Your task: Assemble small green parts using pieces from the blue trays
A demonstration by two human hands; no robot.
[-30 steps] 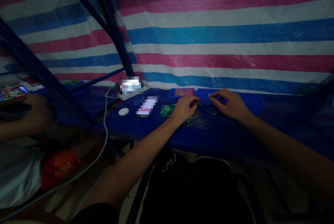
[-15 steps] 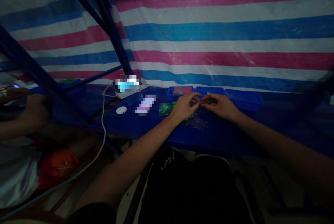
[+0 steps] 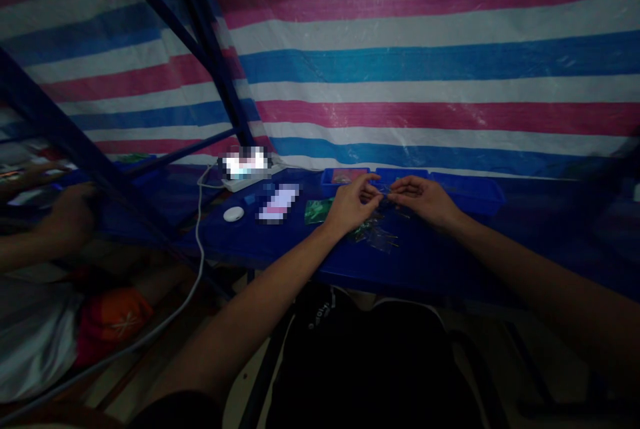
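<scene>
— While their fingertips meet, how do the hands stand?
— Left hand (image 3: 351,207) and right hand (image 3: 424,201) are each pinched shut above the dark blue tabletop (image 3: 450,252); what is between them is too small to tell.
— And the heap of small clear packets (image 3: 379,236)?
— On the tabletop, just at 6 o'clock of both hands; the shallow blue plastic trays (image 3: 470,192) are at 12 o'clock.

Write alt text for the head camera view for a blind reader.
In dim light, a left hand and right hand meet at the fingertips over small parts scattered on a blue table, blue trays behind. A striped tarp hangs beyond; another person's hand is far left.
</scene>
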